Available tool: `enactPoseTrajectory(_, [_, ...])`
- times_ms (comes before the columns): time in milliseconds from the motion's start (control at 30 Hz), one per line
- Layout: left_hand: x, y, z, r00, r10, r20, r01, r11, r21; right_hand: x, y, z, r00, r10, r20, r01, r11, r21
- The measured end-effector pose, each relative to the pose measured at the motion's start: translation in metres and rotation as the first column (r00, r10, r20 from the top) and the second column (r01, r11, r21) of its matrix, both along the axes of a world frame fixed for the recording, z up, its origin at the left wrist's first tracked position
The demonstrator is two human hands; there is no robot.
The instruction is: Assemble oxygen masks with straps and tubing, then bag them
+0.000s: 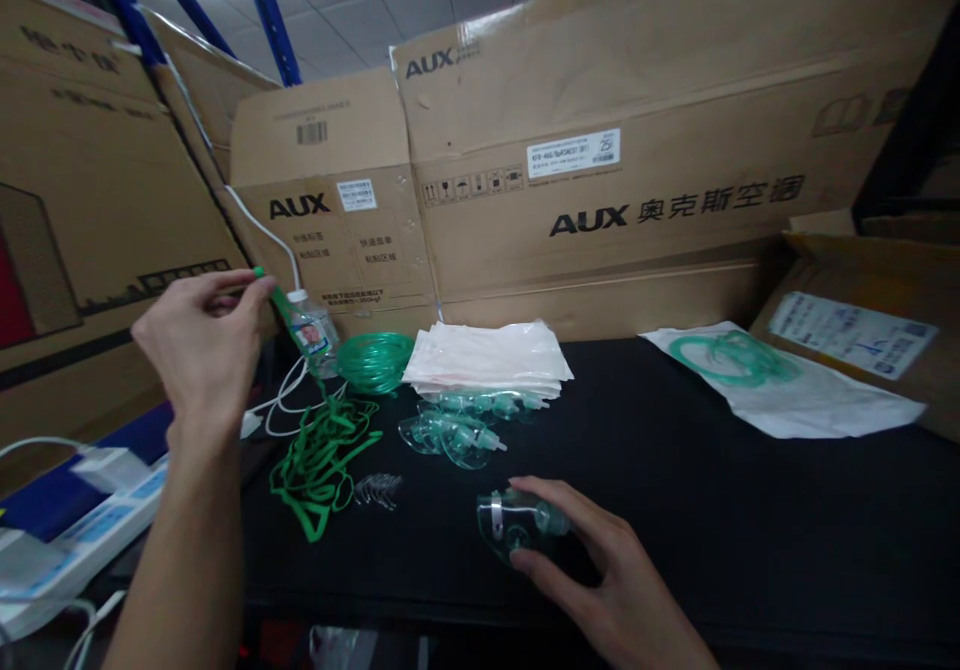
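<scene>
My left hand [206,335] is raised at the left, its fingers pinched on the end of a green elastic strap [279,302]. The strap runs down to a tangled heap of green straps [326,460] on the black table. Low at the front, my right hand [592,555] grips a clear green oxygen mask [501,522] between thumb and fingers. A metal nose clip [496,515] shows on the mask. Several more masks [454,435] lie behind it, and a small pile of thin metal strips [379,490] sits beside the heap.
A coil of green tubing [375,362], a stack of white bags [487,355] and a plastic bottle [313,335] stand at the back. On the right, a white bag [787,400] bears more tubing. A power strip [90,540] with cables lies at left; cardboard boxes [600,200] wall the table.
</scene>
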State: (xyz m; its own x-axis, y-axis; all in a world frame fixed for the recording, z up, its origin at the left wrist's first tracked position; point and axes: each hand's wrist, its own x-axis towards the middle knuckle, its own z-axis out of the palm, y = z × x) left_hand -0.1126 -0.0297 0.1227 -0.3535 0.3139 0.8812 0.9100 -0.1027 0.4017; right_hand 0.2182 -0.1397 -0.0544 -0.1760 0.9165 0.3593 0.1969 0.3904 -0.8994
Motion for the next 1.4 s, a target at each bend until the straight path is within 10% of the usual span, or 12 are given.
enactPoseTrajectory(167, [0.009,0.02,0.011,0.897,-0.398,0.193,0.33,0.892,0.309,0.0,0.0,0.003,0.994,-0.054,-0.094,0.05,0.998,-0.039])
enactPoseTrajectory(333, [0.022,0.023,0.024,0.792,-0.61,-0.039,0.547,0.679,0.49,0.0,0.0,0.005,0.971,-0.108,-0.211,0.093,0.992,-0.08])
enactPoseTrajectory(633, [0.106,-0.038,0.015,0.306,-0.942,0.137,0.863,0.335,0.377,0.007,-0.002,0.006,0.905,-0.074,-0.418,0.038,0.995,-0.094])
enactPoseTrajectory(867, [0.151,-0.091,-0.096,0.437,-0.896,0.083,0.862,0.39,-0.325,0.031,-0.006,0.003,0.784,-0.129,-0.607,0.021,0.983,-0.182])
enactPoseTrajectory(1000, [0.153,-0.103,-0.156,0.448,-0.881,0.154,0.821,0.338,-0.461,0.046,-0.012,0.01,0.827,-0.146,-0.543,0.019,0.972,-0.233])
enactPoseTrajectory(1167, [0.141,-0.105,-0.165,0.443,-0.868,0.225,0.787,0.256,-0.562,0.05,-0.009,0.013,0.856,-0.122,-0.502,0.007,0.974,-0.225])
enactPoseTrajectory(1400, [0.138,-0.105,-0.166,0.488,-0.857,0.164,0.767,0.332,-0.549,0.049,-0.012,0.014,0.921,-0.106,-0.374,0.02,0.974,-0.227])
